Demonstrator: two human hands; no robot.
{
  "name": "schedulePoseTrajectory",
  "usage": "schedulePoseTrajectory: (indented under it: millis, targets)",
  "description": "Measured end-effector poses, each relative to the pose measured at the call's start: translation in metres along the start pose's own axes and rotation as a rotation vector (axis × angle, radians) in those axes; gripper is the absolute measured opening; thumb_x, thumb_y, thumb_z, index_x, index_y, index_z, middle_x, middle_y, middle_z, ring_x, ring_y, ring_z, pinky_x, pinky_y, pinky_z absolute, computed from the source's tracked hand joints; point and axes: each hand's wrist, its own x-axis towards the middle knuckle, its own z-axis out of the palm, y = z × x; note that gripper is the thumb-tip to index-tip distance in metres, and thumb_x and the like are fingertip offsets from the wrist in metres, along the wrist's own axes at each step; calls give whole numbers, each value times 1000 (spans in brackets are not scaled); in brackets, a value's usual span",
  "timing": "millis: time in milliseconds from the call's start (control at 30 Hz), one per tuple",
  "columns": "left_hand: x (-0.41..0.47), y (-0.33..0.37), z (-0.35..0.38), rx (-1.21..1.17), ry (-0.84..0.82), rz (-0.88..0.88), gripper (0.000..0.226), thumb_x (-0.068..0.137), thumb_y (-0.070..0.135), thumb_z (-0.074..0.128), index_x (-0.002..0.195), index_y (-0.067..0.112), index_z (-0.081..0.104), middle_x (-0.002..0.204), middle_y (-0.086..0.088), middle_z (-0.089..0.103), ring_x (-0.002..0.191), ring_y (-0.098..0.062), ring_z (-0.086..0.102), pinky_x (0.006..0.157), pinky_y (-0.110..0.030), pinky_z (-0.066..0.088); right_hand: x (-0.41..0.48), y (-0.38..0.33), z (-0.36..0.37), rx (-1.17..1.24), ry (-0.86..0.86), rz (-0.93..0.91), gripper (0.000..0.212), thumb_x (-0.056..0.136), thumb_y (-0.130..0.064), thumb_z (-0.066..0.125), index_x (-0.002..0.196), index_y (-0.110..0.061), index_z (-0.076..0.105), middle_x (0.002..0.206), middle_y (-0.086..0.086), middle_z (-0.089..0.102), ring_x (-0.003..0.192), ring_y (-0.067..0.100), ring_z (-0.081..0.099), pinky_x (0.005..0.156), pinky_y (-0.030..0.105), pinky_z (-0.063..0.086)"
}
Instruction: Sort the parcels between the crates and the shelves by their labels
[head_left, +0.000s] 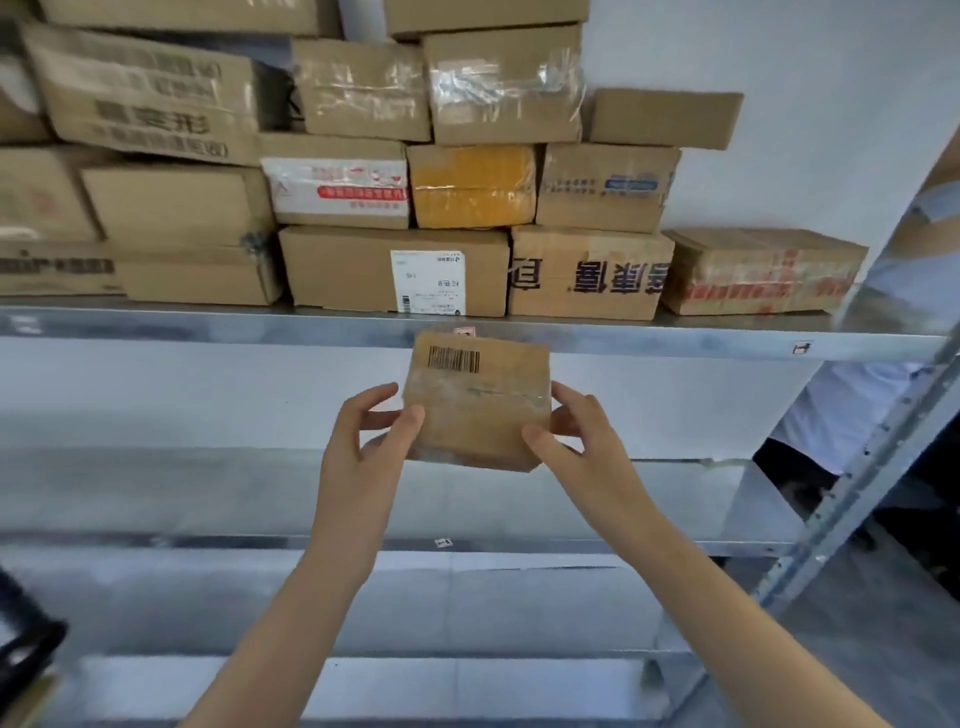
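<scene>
Parcel (478, 415): small brown carton with a barcode (453, 359) at its upper left, held in the air at the centre of the frame, just below the upper shelf's front edge.
Left grip (363, 441): hand clamped on the parcel's left edge, thumb on the near face.
Right grip (587, 441): hand clamped on the parcel's right edge, thumb at the lower right corner.
Upper shelf (208, 325): metal, across the frame, stacked with brown cartons (182, 208) in several layers.
Labelled carton (343, 270): bottom layer, directly above the parcel, white label on its front.
Lower shelf (156, 540): below the hands.
</scene>
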Motion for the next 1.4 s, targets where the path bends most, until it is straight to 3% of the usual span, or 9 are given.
schedulePoseTrajectory:
  millis: [167,333,433,600,700,900,1033,1167,1400]
  targets:
    - [0,2,-25,68,1,114,26,93,19,68,114,34,69,112,7,70,104,-8,66,88,-19,50,8,-6,22,18,-49,-74,52,90,-8,68,130,-32,44,116,7,49,106,8,55,100,17,47]
    - [11,5,-53,242,59,203,32,93,9,66,117,30,65,115,10,65,105,-4,59,84,-11,45,18,-16,50,51,-114,-55,38,94,-30,63,122,-38,38,118,0,57,109,8,58,82,8,46]
    - [14,5,-74,287,121,201,36,92,8,66,107,41,64,105,3,60,89,-7,59,78,-13,45,21,-23,66,134,-86,3,14,99,-46,47,110,-38,47,105,-16,64,96,-3,62,78,14,49]
    - [2,-2,-105,119,102,150,26,91,1,58,92,26,65,105,3,69,92,-21,70,86,-33,55,18,-23,101,252,-54,126,46,101,-50,36,105,-8,55,99,4,66,88,9,70,66,23,59]
    - [-5,-8,-124,122,101,103,25,93,5,51,90,26,64,107,7,72,95,-12,70,86,-28,48,15,-21,115,286,-85,222,54,99,-56,35,101,-13,67,81,-6,73,78,1,70,57,19,56]
    - [-3,-9,-154,70,132,37,23,97,7,48,81,21,57,93,7,75,83,-11,69,87,-34,50,14,-22,143,287,-117,293,34,92,-42,64,77,-14,53,80,0,70,82,18,63,73,32,59]
    - [-3,-7,-171,12,120,15,25,102,27,50,80,30,62,102,3,74,101,-15,69,91,-31,56,8,-24,164,242,-149,253,34,88,-42,68,82,-13,52,87,3,73,89,18,68,84,44,60]
    - [-7,-3,-192,-11,150,-23,22,92,51,61,78,33,61,95,5,76,92,-10,73,79,-21,58,-1,-29,187,238,-164,202,35,82,-45,73,89,-16,54,97,4,69,105,22,66,89,46,57]
    - [-18,1,-251,-101,231,7,13,87,29,73,79,23,65,106,13,73,94,-10,72,75,-22,58,-15,-54,248,207,-370,192,92,51,-73,77,133,-45,45,132,-12,58,119,12,58,80,23,58]
